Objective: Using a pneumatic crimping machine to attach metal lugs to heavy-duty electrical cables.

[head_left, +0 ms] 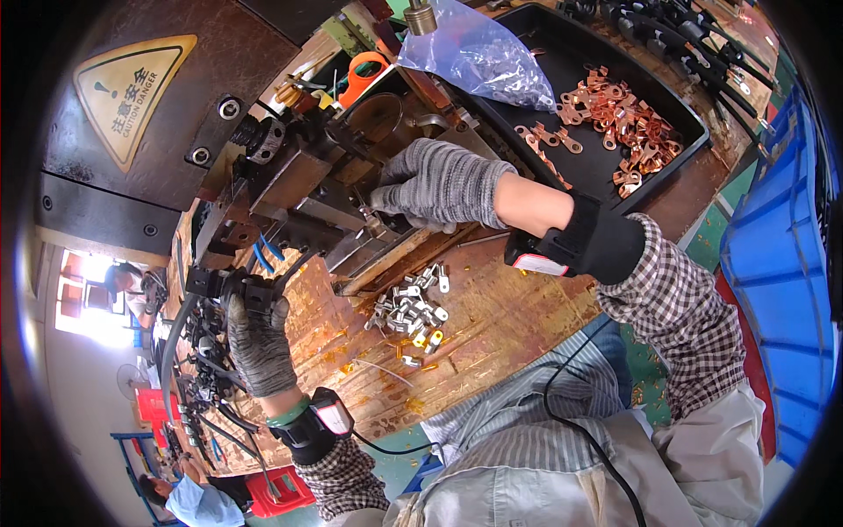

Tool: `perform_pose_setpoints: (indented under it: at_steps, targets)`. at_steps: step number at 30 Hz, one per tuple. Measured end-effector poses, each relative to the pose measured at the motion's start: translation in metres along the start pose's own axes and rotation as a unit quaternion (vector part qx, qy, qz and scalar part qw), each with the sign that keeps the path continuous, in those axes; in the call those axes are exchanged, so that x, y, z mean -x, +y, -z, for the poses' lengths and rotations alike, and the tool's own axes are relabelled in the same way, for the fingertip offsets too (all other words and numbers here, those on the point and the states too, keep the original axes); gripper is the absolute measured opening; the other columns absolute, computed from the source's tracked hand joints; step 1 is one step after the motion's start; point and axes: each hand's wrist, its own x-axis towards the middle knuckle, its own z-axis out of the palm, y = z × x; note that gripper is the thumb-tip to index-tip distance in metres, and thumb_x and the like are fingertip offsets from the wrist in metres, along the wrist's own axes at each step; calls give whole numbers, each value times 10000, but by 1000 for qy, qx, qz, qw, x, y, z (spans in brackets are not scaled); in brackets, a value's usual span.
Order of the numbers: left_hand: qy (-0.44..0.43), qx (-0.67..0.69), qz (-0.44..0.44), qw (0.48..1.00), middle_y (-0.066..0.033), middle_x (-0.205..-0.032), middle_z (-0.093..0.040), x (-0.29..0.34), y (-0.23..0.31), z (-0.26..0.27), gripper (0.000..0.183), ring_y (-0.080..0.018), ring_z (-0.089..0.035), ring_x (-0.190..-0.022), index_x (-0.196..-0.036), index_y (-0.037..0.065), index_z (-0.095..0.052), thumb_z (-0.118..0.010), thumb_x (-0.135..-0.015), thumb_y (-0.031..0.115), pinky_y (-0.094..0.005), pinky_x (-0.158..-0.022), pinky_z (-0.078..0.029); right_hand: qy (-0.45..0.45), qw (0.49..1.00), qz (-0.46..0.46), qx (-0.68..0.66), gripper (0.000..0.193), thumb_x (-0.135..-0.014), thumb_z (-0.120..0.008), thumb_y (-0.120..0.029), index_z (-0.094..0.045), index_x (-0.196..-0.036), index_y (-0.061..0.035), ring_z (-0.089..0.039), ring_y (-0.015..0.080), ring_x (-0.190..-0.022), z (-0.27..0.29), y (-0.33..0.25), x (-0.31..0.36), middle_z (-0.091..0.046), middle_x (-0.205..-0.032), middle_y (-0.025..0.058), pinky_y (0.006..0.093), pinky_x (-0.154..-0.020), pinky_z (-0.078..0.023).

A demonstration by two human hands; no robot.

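Grey knit gloves on both hands, two in all, seen from the head camera. Right hand [439, 183] was curled narrow, fingertips pinched at the jaws of the dark press machine [299, 167], on something too small to tell. Left hand [257, 342] was wrapped around a black cable [189, 321] beside a pile of black cables at the bench's left edge; cable's long axis ran from the fist down and to the left, its near end pointing up toward the machine. Two black wrist bands, one on each forearm. Between the hands, on the worn wooden bench [509, 307], lay one loose heap of silver terminal lugs [411, 307], too many and too tangled to count, a few with yellow ends. Farther right, one black tray [676, 114] held a heap of copper lugs [619, 119], likewise uncounted, with one clear blue-tinted plastic bag [479, 53] crumpled at its left end. One yellow triangular warning sign [132, 88] sat on the machine's brown panel at upper left. One blue crate [777, 263] stood at the right edge. Another person in a blue shirt [198, 502] was at lower left.
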Motion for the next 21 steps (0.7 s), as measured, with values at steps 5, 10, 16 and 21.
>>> perform_pose_setpoints:
  at_steps: [5, 10, 16, 21]
  targets:
    - [-3, 23, 22, 999, -118, -1210, -443, 1, 5, 0, 451, -211, -468, -1081, -1215, 16, -439, -586, -820, 179, -302, -801, -509, 73, 996, 41, 8, 294, -801, -620, -287, -612, -919, -17, -470, 104, -405, 9, 0, 16, -522, -533, 32, 245, -394, -383]
    - [7, 16, 18, 1000, -113, -1212, -447, -1, 2, 4, 463, -210, -476, -1079, -1223, 23, -428, -583, -821, 193, -301, -780, -521, 87, 992, 84, -46, 292, -797, -602, -287, -624, -871, -5, -509, 135, -441, 15, 1, 33, -552, -551, 55, 268, -399, -409]
    - [4, 23, 7, 1000, -111, -1196, -461, -2, 1, 1, 434, -198, -489, -1065, -1206, 19, -441, -572, -829, 188, -293, -748, -536, 119, 985, 109, -61, 275, -819, -610, -258, -590, -853, 14, -464, 54, -426, 14, 7, 48, -503, -529, -5, 189, -368, -354]
    - [7, 56, 27, 998, -109, -1103, -520, -1, 2, 2, 440, -203, -510, -1020, -1196, 5, -435, -574, -825, 197, -308, -728, -543, 96, 988, 70, -96, 257, -816, -593, -263, -594, -798, -7, -474, 87, -444, 15, -2, 70, -517, -537, 16, 242, -406, -388]
